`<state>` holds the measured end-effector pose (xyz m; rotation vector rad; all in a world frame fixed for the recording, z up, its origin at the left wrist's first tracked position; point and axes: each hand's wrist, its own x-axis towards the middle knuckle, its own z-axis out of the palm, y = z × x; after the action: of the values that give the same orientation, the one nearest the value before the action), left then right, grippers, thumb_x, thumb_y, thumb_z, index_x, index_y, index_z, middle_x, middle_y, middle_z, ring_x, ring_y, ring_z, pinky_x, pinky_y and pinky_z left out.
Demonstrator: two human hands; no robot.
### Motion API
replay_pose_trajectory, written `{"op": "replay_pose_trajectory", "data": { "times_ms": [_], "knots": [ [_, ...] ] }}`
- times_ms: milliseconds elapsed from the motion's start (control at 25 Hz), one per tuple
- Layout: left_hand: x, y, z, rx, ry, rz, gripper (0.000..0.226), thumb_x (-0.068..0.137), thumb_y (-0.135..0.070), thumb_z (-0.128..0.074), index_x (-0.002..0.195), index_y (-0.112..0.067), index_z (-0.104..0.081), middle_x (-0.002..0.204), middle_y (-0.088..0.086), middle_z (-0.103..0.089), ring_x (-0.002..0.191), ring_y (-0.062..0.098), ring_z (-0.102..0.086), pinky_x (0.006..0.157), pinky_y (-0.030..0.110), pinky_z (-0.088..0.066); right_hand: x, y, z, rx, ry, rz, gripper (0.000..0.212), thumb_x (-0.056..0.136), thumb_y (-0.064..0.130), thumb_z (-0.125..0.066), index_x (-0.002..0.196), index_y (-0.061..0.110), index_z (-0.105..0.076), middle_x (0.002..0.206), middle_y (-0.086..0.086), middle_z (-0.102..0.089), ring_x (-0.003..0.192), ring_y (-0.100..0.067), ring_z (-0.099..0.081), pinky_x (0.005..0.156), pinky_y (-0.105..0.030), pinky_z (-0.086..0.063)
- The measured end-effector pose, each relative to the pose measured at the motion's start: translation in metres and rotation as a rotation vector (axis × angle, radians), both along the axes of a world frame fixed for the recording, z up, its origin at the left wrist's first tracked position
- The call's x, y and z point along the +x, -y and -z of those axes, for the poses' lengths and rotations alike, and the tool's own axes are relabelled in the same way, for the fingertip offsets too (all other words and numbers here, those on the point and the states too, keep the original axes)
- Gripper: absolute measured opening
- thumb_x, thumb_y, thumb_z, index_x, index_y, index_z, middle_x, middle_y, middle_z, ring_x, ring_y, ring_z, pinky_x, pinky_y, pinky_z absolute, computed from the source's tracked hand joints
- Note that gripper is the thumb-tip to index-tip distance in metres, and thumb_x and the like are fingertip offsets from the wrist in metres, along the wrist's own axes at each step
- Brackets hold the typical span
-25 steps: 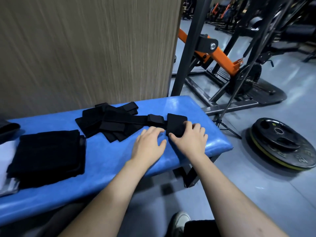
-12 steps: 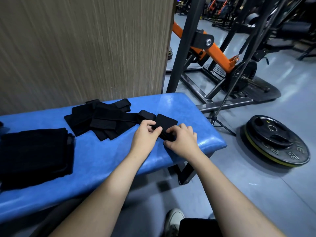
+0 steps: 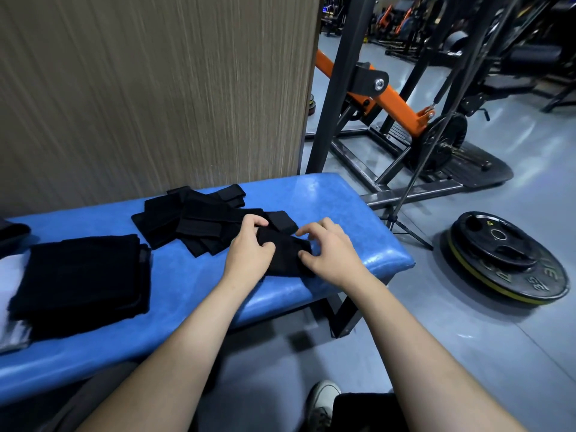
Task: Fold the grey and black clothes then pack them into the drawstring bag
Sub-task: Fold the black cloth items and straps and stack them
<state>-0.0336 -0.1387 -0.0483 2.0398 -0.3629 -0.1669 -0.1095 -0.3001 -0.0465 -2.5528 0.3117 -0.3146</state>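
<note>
A small black cloth piece (image 3: 285,252) lies near the right end of the blue padded bench (image 3: 339,198). My left hand (image 3: 249,249) pinches its left edge between thumb and fingers. My right hand (image 3: 330,251) rests on its right edge with curled fingertips pressing down. Just behind lies a loose heap of black straps and cloth strips (image 3: 193,219). A folded black garment (image 3: 81,277) sits to the left on the bench, lying on grey and white fabric (image 3: 12,335). No drawstring bag is clearly visible.
A wood-grain panel (image 3: 156,88) stands behind the bench. To the right on the grey floor lie stacked weight plates (image 3: 505,257) and an orange and black gym machine (image 3: 389,98). A thin tripod leg (image 3: 408,194) stands near the bench's right end. My shoe (image 3: 321,400) shows below.
Both hands went from lying flat beside the black piece to gripping it. The piece has been drawn toward the bench's front edge and now lies wider between my hands.
</note>
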Motion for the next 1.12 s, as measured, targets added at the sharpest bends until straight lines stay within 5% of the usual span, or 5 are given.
{"op": "replay_pose_trajectory", "data": {
  "times_ms": [200,400,760,880,1120],
  "knots": [
    [0.007,-0.022,-0.003,0.073,-0.022,0.069,0.027,0.083,-0.012,-0.053,0.095,-0.036,-0.059,0.083,-0.011,-0.067,0.080,0.014,-0.057,0.064,0.028,-0.041,0.007,-0.021,0.001,0.022,-0.071,-0.172,0.060,0.077,0.025,-0.066,0.135,0.035,-0.052,0.128,0.013,-0.048,0.113,-0.020,-0.047,0.101,-0.039,-0.041],
    [0.011,-0.048,-0.008,0.421,0.283,0.063,0.035,0.084,-0.011,-0.048,0.091,-0.037,-0.071,0.092,-0.013,-0.072,0.101,0.016,-0.056,0.094,0.028,-0.029,0.016,-0.044,-0.001,-0.067,-0.207,-0.305,0.073,0.074,0.008,-0.053,0.139,0.040,-0.046,0.133,0.013,-0.044,0.113,-0.020,-0.050,0.094,-0.037,-0.048],
    [0.019,-0.081,0.005,0.682,0.467,0.071,0.050,0.093,-0.001,-0.051,0.127,-0.037,-0.061,0.106,-0.010,-0.062,0.107,0.018,-0.045,0.102,0.032,-0.025,0.014,-0.048,-0.015,-0.156,-0.190,-0.090,0.029,0.086,0.013,-0.061,0.113,0.025,-0.059,0.105,0.004,-0.042,0.089,-0.026,-0.059,0.077,-0.043,-0.052],
    [0.020,-0.087,0.009,0.676,0.499,0.040,0.058,0.089,0.005,-0.050,0.128,-0.035,-0.062,0.107,-0.010,-0.057,0.103,0.017,-0.043,0.097,0.029,-0.030,0.011,-0.033,-0.016,-0.065,-0.093,-0.009,0.037,0.081,-0.003,-0.051,0.102,0.024,-0.063,0.100,0.004,-0.046,0.090,-0.024,-0.055,0.079,-0.040,-0.049],
    [0.002,-0.090,0.004,0.509,0.371,0.055,0.045,0.092,-0.005,-0.050,0.132,-0.024,-0.050,0.110,-0.005,-0.038,0.103,0.017,-0.046,0.071,0.030,-0.041,0.006,-0.026,-0.003,-0.345,-0.265,0.070,0.032,0.091,0.018,-0.055,0.120,0.028,-0.061,0.119,0.000,-0.050,0.112,-0.027,-0.044,0.090,-0.034,-0.032]
  ]
}}
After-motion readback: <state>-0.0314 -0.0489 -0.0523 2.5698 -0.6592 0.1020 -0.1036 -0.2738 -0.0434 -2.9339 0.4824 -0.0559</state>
